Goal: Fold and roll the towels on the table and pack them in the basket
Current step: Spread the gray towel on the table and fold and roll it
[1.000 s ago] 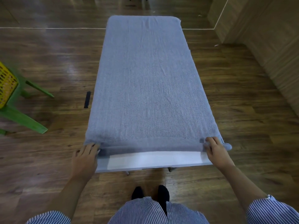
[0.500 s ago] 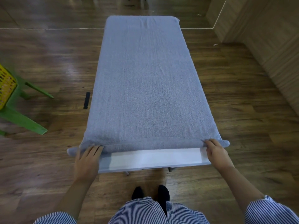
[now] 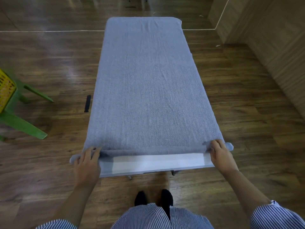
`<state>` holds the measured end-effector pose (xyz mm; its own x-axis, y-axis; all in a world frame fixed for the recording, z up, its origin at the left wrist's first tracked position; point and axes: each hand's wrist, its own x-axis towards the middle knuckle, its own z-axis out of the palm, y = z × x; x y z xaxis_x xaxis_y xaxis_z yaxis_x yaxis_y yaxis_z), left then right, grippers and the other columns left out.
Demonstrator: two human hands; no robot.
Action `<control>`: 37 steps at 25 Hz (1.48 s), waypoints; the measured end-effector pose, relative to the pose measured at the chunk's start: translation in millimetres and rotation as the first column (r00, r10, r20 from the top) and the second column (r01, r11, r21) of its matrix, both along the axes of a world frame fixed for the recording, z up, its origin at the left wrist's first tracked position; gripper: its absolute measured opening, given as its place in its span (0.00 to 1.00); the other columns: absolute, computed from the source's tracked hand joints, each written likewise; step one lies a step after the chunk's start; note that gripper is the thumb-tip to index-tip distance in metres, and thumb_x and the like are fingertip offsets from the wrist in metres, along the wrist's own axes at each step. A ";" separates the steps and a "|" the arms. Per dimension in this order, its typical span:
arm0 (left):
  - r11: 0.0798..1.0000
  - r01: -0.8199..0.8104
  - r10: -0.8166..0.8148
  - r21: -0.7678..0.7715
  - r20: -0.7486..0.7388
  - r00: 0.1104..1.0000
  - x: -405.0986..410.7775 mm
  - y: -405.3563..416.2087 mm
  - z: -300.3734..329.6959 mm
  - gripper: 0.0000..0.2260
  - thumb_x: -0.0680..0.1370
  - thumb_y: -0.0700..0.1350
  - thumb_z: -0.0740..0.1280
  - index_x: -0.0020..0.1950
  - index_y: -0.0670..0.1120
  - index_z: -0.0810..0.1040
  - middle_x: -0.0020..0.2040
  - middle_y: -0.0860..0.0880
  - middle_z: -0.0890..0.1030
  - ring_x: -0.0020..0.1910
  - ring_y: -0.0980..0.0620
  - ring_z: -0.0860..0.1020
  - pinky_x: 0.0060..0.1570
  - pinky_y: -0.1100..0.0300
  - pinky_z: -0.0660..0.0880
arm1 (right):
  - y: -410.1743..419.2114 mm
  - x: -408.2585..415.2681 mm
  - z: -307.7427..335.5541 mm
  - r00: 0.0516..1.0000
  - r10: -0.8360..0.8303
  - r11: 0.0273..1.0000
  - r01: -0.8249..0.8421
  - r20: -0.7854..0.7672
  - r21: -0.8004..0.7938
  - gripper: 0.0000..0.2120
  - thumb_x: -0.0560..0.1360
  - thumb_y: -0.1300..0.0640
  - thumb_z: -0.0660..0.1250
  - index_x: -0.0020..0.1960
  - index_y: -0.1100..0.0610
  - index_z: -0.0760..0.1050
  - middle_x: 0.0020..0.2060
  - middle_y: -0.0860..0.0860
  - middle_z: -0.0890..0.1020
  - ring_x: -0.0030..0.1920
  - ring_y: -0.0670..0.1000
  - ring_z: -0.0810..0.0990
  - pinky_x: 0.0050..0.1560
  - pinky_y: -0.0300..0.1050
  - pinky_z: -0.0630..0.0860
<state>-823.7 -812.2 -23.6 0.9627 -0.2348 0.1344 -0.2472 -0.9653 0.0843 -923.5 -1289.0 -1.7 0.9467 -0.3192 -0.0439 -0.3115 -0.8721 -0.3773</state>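
A long grey-blue towel [image 3: 148, 83] lies flat along the narrow white table [image 3: 156, 164] and covers it except for a strip at the near end. The towel's near edge is turned over into a thin roll [image 3: 153, 150]. My left hand [image 3: 86, 162] holds the roll's left end, fingers over it. My right hand [image 3: 219, 154] grips the right end, fingers curled over the cloth. A yellow basket [image 3: 5, 90] sits on a green chair at the far left edge.
The green plastic chair [image 3: 21, 124] stands on the wooden floor left of the table. A small black object [image 3: 87, 103] lies on the floor by the table's left side. A wood-panelled wall [image 3: 272, 38] runs along the right.
The thin roll at the towel's near edge has stayed about where it was. Both hands shifted slightly on its ends, and the left end now sticks out past my left hand.
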 end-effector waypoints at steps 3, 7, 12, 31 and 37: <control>0.993 -0.025 0.023 -0.111 -0.016 1.000 1.9 -6.7 -2.6 0.21 0.65 0.24 0.67 0.56 0.36 0.78 0.53 0.35 0.76 0.49 0.34 0.76 0.39 0.41 0.77 | 0.8 -5.3 -3.0 1.000 0.021 1.000 -0.021 0.001 -0.023 0.10 0.72 0.69 0.65 0.53 0.63 0.76 0.51 0.55 0.77 0.42 0.61 0.79 0.35 0.51 0.76; 0.984 0.031 -0.042 -0.174 -0.058 0.997 5.4 -7.4 -3.9 0.14 0.72 0.36 0.66 0.57 0.36 0.77 0.55 0.40 0.78 0.55 0.39 0.77 0.53 0.42 0.76 | -2.2 -6.6 -2.1 0.996 -0.022 1.000 0.020 -0.082 -0.023 0.19 0.70 0.66 0.66 0.61 0.59 0.75 0.59 0.51 0.77 0.49 0.59 0.80 0.41 0.51 0.78; 0.994 0.051 -0.057 -0.094 -0.062 0.996 12.6 -3.6 -10.1 0.19 0.67 0.28 0.71 0.57 0.37 0.78 0.54 0.39 0.80 0.56 0.36 0.77 0.64 0.34 0.66 | -2.2 2.9 2.7 0.989 -0.037 0.999 0.035 -0.142 -0.013 0.16 0.74 0.67 0.61 0.60 0.59 0.75 0.57 0.53 0.77 0.46 0.62 0.79 0.40 0.53 0.76; 0.982 0.160 -0.161 -0.097 0.005 0.987 17.9 -16.4 2.3 0.19 0.71 0.45 0.56 0.52 0.39 0.80 0.46 0.44 0.81 0.43 0.43 0.79 0.41 0.49 0.76 | -4.2 8.1 -6.5 0.997 0.069 0.953 -0.058 0.026 -0.298 0.23 0.57 0.70 0.73 0.51 0.60 0.80 0.46 0.53 0.82 0.52 0.58 0.80 0.46 0.56 0.75; 0.986 0.163 -0.161 -0.041 0.036 0.986 16.7 -9.2 1.4 0.16 0.66 0.32 0.65 0.52 0.37 0.81 0.45 0.40 0.83 0.42 0.39 0.82 0.40 0.46 0.78 | -7.5 14.1 -3.2 0.997 0.057 0.926 -0.036 0.045 -0.375 0.10 0.60 0.71 0.68 0.37 0.59 0.79 0.30 0.52 0.80 0.31 0.56 0.79 0.40 0.47 0.63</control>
